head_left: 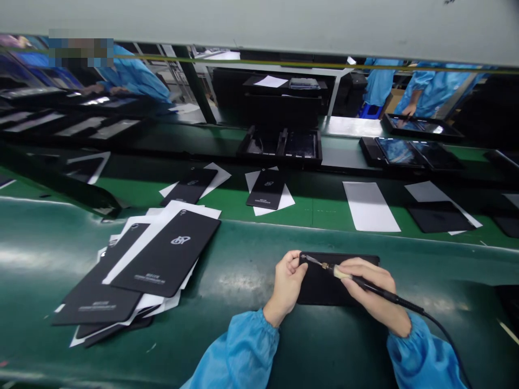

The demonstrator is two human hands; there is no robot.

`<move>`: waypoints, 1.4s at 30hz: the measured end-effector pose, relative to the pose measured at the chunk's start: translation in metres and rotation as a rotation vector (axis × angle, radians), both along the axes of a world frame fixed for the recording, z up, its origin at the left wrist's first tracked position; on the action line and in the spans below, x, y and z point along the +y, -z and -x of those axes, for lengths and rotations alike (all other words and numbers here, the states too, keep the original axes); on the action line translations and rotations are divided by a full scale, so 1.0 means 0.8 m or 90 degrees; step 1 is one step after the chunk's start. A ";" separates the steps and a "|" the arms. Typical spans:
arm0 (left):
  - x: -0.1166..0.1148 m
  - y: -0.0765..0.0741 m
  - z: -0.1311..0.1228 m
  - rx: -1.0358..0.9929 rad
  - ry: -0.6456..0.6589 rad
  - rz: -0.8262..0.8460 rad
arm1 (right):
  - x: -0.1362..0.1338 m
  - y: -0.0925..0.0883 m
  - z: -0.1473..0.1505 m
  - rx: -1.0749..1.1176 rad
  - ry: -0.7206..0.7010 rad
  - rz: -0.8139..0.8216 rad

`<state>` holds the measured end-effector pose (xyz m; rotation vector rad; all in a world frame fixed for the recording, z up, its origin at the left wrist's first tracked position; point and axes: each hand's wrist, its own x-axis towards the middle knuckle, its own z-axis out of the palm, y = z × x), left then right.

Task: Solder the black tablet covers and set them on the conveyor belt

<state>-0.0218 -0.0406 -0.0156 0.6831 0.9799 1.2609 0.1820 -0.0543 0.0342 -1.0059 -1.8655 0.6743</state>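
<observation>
My left hand (286, 283) grips the left end of a black device back panel (328, 286) lying flat on the green belt. My right hand (373, 292) holds a corded soldering iron (379, 288) like a pen, above the panel. Its thin metal tip points left, close to my left fingers at the panel's upper left corner. The contact spot is too small to make out. To the left lies a loose pile of similar black panels (166, 253) mixed with white paper sheets (190, 209).
The curved green conveyor belt (243, 346) runs across the view. Farther along, black panels rest on white sheets (270, 189). Black trays holding devices (279, 146) stand beyond. Co-workers in blue sleeves (433, 92) work at the back. The iron's cord (446, 335) trails off to the lower right.
</observation>
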 end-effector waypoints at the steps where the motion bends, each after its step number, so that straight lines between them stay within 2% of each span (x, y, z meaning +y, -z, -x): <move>1: 0.000 0.000 0.000 0.001 -0.001 -0.001 | -0.001 0.000 0.000 0.001 0.002 0.001; 8: -0.001 0.003 0.000 0.010 -0.004 -0.003 | 0.000 0.002 0.006 0.009 -0.007 0.024; 13: 0.000 0.002 0.000 0.009 -0.001 -0.001 | 0.000 -0.002 0.010 -0.007 -0.010 -0.002; 15: 0.000 0.000 -0.001 0.004 -0.002 0.001 | -0.004 0.000 0.011 -0.009 0.014 -0.029; 19: 0.000 0.000 -0.003 -0.005 -0.005 0.013 | -0.016 0.010 0.015 0.014 0.130 -0.097; 22: 0.000 0.001 -0.003 -0.012 -0.007 0.024 | -0.023 0.019 0.021 0.016 0.167 -0.102; 28: 0.001 0.000 -0.003 -0.011 -0.013 0.028 | -0.027 0.031 0.025 0.004 0.170 -0.079; 35: 0.001 0.002 -0.003 -0.008 -0.018 0.028 | -0.025 0.031 0.027 0.004 0.157 -0.090; 42: 0.001 0.003 -0.004 -0.010 -0.013 0.040 | -0.031 0.038 0.036 -0.006 0.153 -0.134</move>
